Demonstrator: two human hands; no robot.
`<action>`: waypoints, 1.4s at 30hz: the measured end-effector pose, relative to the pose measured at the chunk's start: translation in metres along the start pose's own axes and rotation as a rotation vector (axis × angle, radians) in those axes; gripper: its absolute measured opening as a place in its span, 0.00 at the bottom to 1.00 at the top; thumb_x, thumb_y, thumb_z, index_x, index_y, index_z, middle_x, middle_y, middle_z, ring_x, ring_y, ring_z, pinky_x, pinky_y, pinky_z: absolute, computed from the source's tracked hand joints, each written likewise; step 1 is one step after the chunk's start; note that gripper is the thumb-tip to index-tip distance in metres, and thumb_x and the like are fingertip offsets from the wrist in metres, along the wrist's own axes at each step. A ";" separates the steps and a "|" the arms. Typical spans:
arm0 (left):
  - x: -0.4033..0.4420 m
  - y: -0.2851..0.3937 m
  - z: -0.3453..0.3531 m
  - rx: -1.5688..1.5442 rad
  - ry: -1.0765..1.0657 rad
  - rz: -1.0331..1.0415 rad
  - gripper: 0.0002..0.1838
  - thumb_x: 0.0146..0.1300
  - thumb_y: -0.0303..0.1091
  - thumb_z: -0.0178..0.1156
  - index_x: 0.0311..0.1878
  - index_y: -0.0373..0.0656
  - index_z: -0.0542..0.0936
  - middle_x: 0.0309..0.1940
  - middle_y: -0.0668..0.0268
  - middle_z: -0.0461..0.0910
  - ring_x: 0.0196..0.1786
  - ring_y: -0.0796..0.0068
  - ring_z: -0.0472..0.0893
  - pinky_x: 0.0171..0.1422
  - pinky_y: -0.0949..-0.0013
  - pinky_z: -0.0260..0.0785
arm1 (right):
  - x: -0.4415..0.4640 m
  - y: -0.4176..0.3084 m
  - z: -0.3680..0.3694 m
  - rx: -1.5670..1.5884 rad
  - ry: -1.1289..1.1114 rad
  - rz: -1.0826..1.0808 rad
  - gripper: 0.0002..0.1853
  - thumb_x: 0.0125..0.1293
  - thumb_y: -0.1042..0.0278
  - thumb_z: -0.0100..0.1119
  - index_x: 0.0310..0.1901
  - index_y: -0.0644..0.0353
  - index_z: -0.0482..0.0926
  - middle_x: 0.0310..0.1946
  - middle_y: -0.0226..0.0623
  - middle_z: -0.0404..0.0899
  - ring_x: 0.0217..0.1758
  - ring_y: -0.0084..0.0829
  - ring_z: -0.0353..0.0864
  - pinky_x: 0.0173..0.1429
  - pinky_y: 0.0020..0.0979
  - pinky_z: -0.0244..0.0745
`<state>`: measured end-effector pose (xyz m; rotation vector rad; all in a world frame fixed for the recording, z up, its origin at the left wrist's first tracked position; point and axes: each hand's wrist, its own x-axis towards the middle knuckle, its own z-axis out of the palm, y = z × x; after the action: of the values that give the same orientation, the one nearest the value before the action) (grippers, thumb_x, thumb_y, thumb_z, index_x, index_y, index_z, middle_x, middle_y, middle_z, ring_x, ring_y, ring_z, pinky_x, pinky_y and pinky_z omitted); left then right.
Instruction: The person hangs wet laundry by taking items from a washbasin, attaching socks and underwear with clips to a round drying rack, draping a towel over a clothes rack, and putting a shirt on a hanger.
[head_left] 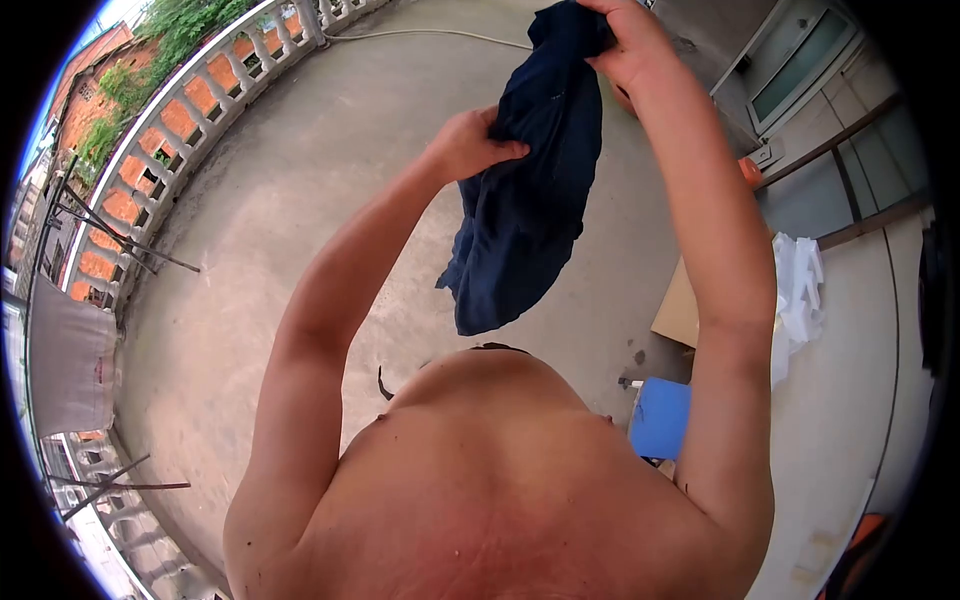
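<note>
A dark navy garment [530, 200] hangs bunched in the air in front of me; its exact kind is hard to make out from the folds. My left hand [472, 146] is closed on its left edge, thumb lying over the cloth. Higher up, my right hand [630, 45] grips the top end of the garment, partly cut off by the frame's upper edge. The lower end of the cloth dangles loose above the concrete floor [250, 330], with a ragged-looking corner at its lower left.
A stone balustrade [185, 110] curves along the left, with a grey cloth [70, 360] hanging on a rack there. At right are a blue object [660, 418], a cardboard piece [676, 312], white plastic bags [797, 290] and a window [803, 70]. A pale hose [430, 33] crosses the far floor.
</note>
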<state>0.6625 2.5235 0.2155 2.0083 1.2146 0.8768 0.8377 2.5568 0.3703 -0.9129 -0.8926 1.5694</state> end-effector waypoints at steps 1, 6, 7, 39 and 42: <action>0.006 -0.011 0.006 -0.151 0.016 0.022 0.25 0.50 0.37 0.67 0.50 0.37 0.75 0.37 0.62 0.81 0.41 0.73 0.78 0.51 0.70 0.68 | -0.005 -0.005 -0.001 0.008 0.052 -0.090 0.06 0.59 0.72 0.50 0.33 0.67 0.73 0.26 0.42 0.76 0.27 0.40 0.77 0.35 0.42 0.77; 0.008 -0.026 -0.021 -0.151 0.255 -0.079 0.15 0.56 0.41 0.62 0.33 0.36 0.77 0.24 0.68 0.77 0.31 0.79 0.73 0.38 0.71 0.66 | 0.017 -0.020 -0.069 -0.474 0.234 -0.400 0.04 0.59 0.73 0.49 0.29 0.64 0.72 0.22 0.36 0.73 0.21 0.29 0.74 0.25 0.31 0.74; 0.008 -0.023 -0.027 -0.158 0.286 -0.037 0.16 0.56 0.42 0.62 0.32 0.36 0.76 0.23 0.67 0.76 0.29 0.78 0.72 0.37 0.70 0.66 | 0.030 -0.014 -0.089 -0.456 0.245 -0.392 0.06 0.59 0.69 0.53 0.32 0.63 0.74 0.27 0.35 0.75 0.27 0.29 0.76 0.30 0.33 0.75; 0.138 -0.169 -0.289 -0.381 0.016 -0.373 0.15 0.63 0.42 0.57 0.40 0.37 0.80 0.32 0.67 0.81 0.30 0.81 0.80 0.36 0.76 0.74 | 0.245 0.033 0.052 -0.460 -0.074 -0.109 0.23 0.56 0.48 0.62 0.44 0.58 0.74 0.36 0.27 0.75 0.40 0.21 0.75 0.47 0.25 0.71; 0.162 -0.203 -0.299 -0.415 0.079 -0.498 0.19 0.59 0.42 0.59 0.41 0.33 0.80 0.34 0.61 0.81 0.33 0.72 0.80 0.40 0.69 0.74 | 0.260 0.028 0.069 -0.804 -0.556 -0.106 0.27 0.49 0.40 0.66 0.43 0.53 0.74 0.35 0.26 0.71 0.41 0.17 0.71 0.46 0.21 0.67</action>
<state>0.3825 2.7992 0.2663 1.2777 1.3619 0.8687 0.7265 2.8022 0.3471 -0.9440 -2.0238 1.3872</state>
